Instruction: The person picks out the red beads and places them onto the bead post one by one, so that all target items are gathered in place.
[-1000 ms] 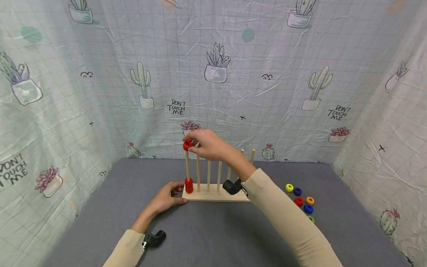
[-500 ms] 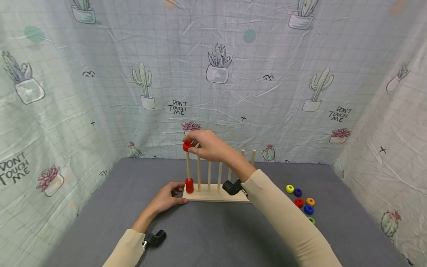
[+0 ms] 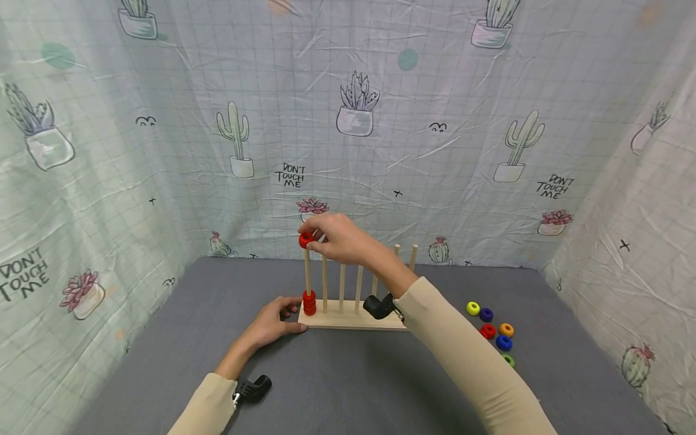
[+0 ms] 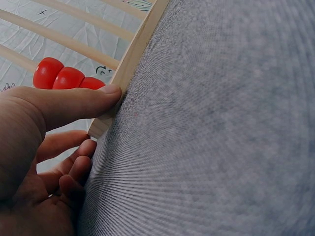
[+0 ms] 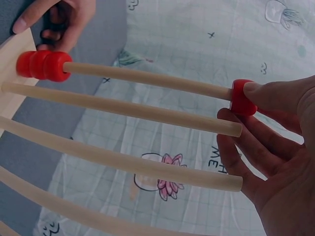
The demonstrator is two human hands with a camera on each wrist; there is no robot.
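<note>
My right hand [image 3: 342, 238] pinches a red ring bead [image 3: 306, 240] at the top of the leftmost wooden peg. In the right wrist view the thumb and fingers hold this bead [image 5: 242, 97], and the peg's end is hidden in it. Three red beads [image 3: 309, 303] are stacked at the foot of the same peg. My left hand [image 3: 274, 321] grips the left end of the peg stand's pale wooden base [image 3: 337, 322]. In the left wrist view the thumb lies along the base's edge [image 4: 129, 64], with the fingers curled at its end corner.
Several bare pegs [image 3: 341, 287] rise to the right, partly behind my right forearm. Loose beads lie on the grey table at the right: yellow [image 3: 473, 309], dark blue [image 3: 486, 315], orange [image 3: 506, 330], red [image 3: 488, 330], blue [image 3: 504, 343] and green [image 3: 508, 360]. A printed cloth [image 3: 402, 151] hangs behind.
The head view has shifted very slightly. Both hands keep nearly the same place, with the red bead held at the top of the leftmost peg throughout.
</note>
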